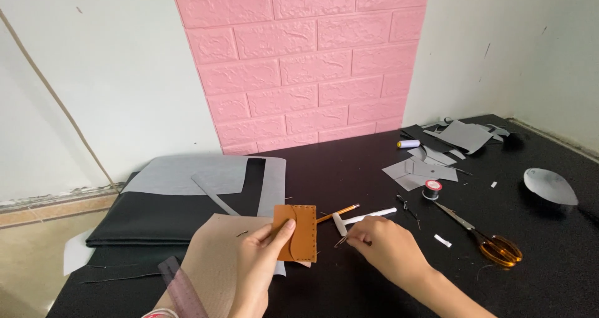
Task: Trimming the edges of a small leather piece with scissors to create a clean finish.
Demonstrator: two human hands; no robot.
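Item one: small tan leather pouch point(295, 232), stitched along its edges, held upright above the near edge of the counter point(349, 168). My left hand point(262, 262) has it in a closed grip, thumb across the front face. Its long axis runs roughly up and down.

Item two: a needle point(341, 240), thin and hard to make out, pinched shut in my right hand point(387, 249). It sits just beside the pouch's right edge, apart from it; the pouch lies to the left of that grip, so the right hand is the nearer one to the stitched edge.

Item three, beneath: a beige sheet point(215, 255), with grey and black sheets point(187, 193) toward the left edge.

Item four, right of my hands: orange-handled scissors point(493, 246), a thread spool point(432, 189), an orange awl point(337, 214), a white tool point(365, 218).
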